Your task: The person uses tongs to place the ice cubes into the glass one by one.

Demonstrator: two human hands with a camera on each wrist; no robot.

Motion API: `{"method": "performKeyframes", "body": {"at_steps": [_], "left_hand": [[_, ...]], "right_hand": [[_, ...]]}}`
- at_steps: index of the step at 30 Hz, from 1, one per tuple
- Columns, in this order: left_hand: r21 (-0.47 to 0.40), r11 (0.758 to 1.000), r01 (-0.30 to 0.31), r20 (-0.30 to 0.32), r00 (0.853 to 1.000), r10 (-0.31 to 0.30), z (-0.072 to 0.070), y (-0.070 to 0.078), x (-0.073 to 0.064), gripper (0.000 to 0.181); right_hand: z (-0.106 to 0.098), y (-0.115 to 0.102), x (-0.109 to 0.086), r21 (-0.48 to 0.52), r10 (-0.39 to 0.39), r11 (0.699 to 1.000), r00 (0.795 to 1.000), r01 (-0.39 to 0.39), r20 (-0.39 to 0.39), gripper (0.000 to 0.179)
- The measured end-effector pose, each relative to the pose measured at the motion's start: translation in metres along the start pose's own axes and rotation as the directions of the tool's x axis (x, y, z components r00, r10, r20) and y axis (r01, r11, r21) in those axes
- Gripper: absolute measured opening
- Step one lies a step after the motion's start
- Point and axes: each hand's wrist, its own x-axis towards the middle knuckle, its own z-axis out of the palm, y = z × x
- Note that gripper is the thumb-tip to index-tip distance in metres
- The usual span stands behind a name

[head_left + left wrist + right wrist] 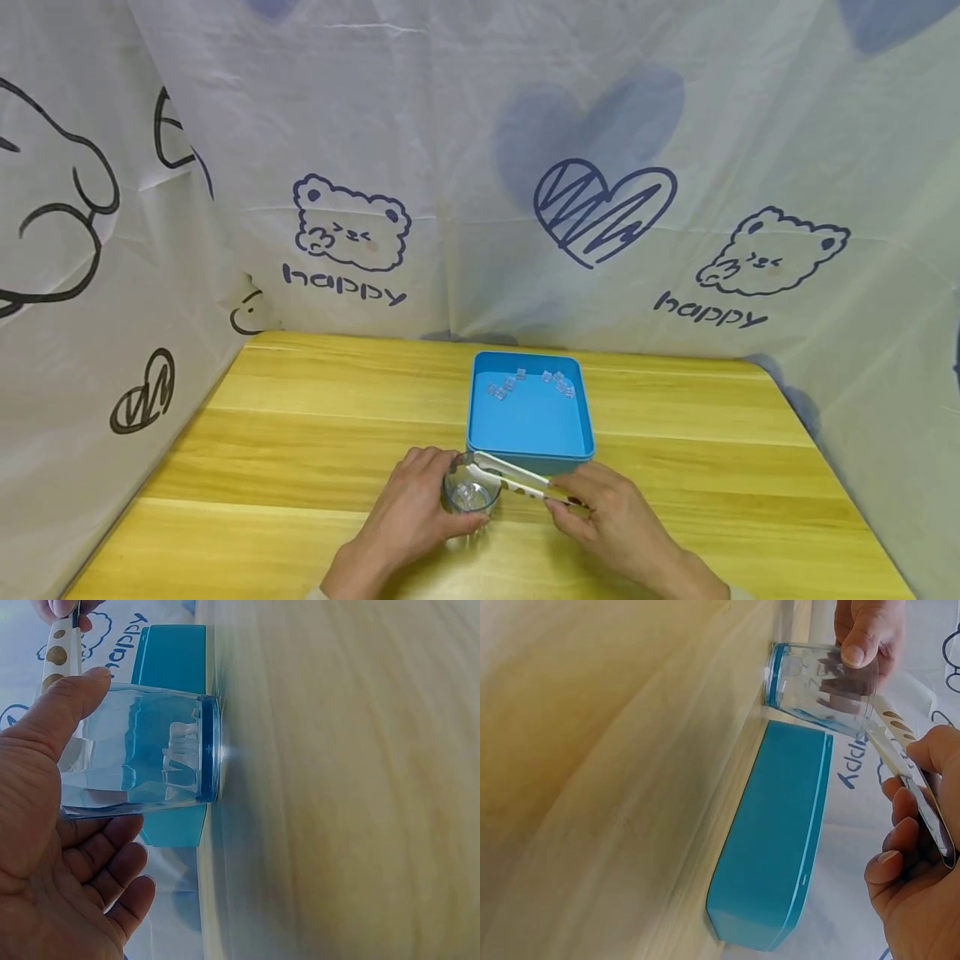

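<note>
A clear drinking glass point(472, 493) stands upright on the table, with some clear cubes point(181, 746) at its bottom. My left hand point(415, 510) holds the glass around its side, thumb towards me. White tongs point(517, 477) with brown spots are gripped in my right hand point(615, 521). The tips of the tongs reach over the mouth of the glass; whether they pinch anything is too small to tell. Just beyond stands a blue box point(528, 433), without a lid, holding several clear cubes point(501, 390) at its left and more cubes point(562, 383) at its right.
The wooden table point(315, 417) spreads out to both sides of the hands. White cloth point(465, 167) with drawn bears and hearts hangs behind it and along the sides. The box's front wall point(769, 840) rises close to the glass.
</note>
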Motion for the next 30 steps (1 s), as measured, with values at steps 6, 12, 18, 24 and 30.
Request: {"method": "performKeyframes", "body": {"at_steps": [6, 12, 18, 24, 30], "left_hand": [[-0.009, 1.0, 0.008, 0.009, 1.0, -0.008, 0.0, 0.001, 0.0, 0.077], [-0.007, 1.0, 0.007, 0.011, 1.0, -0.007, 0.0, 0.0, 0.0, 0.078], [-0.005, 1.0, 0.016, 0.02, 1.0, -0.016, -0.001, 0.001, 0.001, 0.077], [0.03, 0.999, 0.013, 0.03, 0.999, -0.014, -0.002, 0.001, 0.001, 0.076], [0.039, 0.999, 0.01, 0.045, 0.999, -0.012, -0.004, 0.002, 0.001, 0.077]], "right_hand": [[-0.006, 0.006, 0.007, -0.027, 0.07, 0.997, 0.997, -0.07, -0.012, 0.013], [-0.009, 0.019, 0.021, -0.097, 0.133, 0.986, 0.991, -0.132, -0.001, 0.016], [-0.01, 0.035, 0.033, -0.167, 0.228, 0.962, 0.972, -0.218, 0.047, 0.017], [-0.009, 0.05, 0.042, -0.228, 0.279, 0.939, 0.958, -0.258, 0.067, 0.018], [-0.01, 0.063, 0.056, -0.326, 0.37, 0.887, 0.926, -0.328, 0.074, 0.019]]}}
